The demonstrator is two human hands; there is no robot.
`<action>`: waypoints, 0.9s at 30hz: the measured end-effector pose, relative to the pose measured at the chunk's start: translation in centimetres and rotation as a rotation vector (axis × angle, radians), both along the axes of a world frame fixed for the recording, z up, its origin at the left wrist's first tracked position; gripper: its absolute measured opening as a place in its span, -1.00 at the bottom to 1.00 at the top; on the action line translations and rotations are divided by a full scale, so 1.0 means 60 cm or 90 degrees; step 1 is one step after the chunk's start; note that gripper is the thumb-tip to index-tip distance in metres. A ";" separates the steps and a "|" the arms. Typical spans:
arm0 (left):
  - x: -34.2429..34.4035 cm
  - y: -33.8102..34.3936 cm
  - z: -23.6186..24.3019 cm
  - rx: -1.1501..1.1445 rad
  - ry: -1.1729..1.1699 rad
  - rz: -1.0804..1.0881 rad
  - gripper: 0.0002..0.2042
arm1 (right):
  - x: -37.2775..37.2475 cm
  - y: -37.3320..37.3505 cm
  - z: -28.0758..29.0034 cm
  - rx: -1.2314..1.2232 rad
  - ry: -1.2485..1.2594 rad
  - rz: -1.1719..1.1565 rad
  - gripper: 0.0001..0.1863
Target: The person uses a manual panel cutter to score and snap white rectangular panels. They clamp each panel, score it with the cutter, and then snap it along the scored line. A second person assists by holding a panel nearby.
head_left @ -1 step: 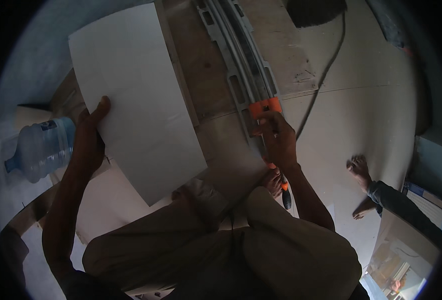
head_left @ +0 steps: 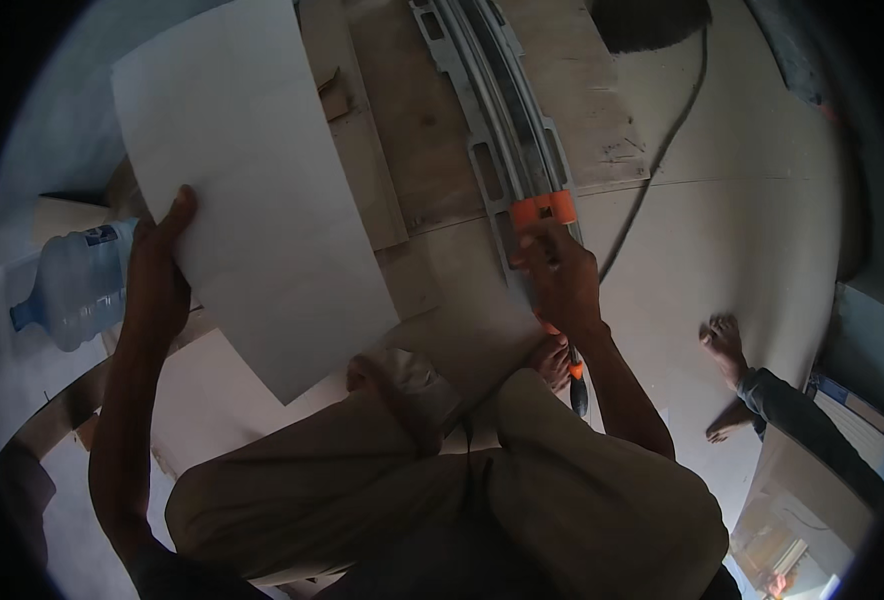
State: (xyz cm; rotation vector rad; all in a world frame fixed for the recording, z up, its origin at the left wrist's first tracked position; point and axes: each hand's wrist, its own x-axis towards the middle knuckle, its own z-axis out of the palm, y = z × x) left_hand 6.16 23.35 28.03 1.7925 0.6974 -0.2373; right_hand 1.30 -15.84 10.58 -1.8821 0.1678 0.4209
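My left hand [head_left: 165, 275] grips a large white rectangular panel [head_left: 247, 180] by its left edge, thumb on top. The panel is tilted across the left half of the view. To its right lies a long metal rail cutter [head_left: 492, 100] with an orange carriage [head_left: 542, 207]. The fingers of my right hand [head_left: 562, 275] are curled on that carriage. A black-and-orange handle [head_left: 579, 390] sticks out at the cutter's lower end, beside one of my bare feet [head_left: 552, 360].
A blue water jug [head_left: 72, 290] lies on its side at left. Wooden boards [head_left: 412, 150] are under the cutter. A dark bristled head [head_left: 647, 25] lies top right near a long dark line. Another person's bare foot [head_left: 722, 355] and dark trouser leg [head_left: 812, 430] are at right.
The white panel and my left hand have shifted slightly left, uncovering more board beside the panel. The cutter and my right hand appear a little farther right in the view.
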 end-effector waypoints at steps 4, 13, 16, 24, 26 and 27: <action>-0.028 0.035 0.038 0.062 -0.097 0.054 -0.31 | -0.003 0.027 -0.018 -0.022 -0.019 0.140 -0.74; -0.081 0.148 0.113 0.177 -0.166 0.070 -0.47 | 0.046 0.095 -0.041 -0.143 -0.093 0.438 -0.74; -0.110 0.178 0.139 0.227 -0.139 0.085 -0.52 | 0.094 0.136 -0.045 -0.148 -0.169 0.490 -0.75; -0.204 0.192 0.149 0.391 -0.104 0.203 -0.49 | 0.277 0.337 0.004 -0.176 -0.377 0.691 -0.80; -0.219 0.169 0.152 0.393 -0.132 0.221 -0.45 | 0.305 0.389 0.030 -0.185 -0.413 0.763 -0.79; -0.236 0.172 0.149 0.390 -0.125 0.231 -0.44 | 0.313 0.418 0.039 -0.195 -0.426 0.801 -0.78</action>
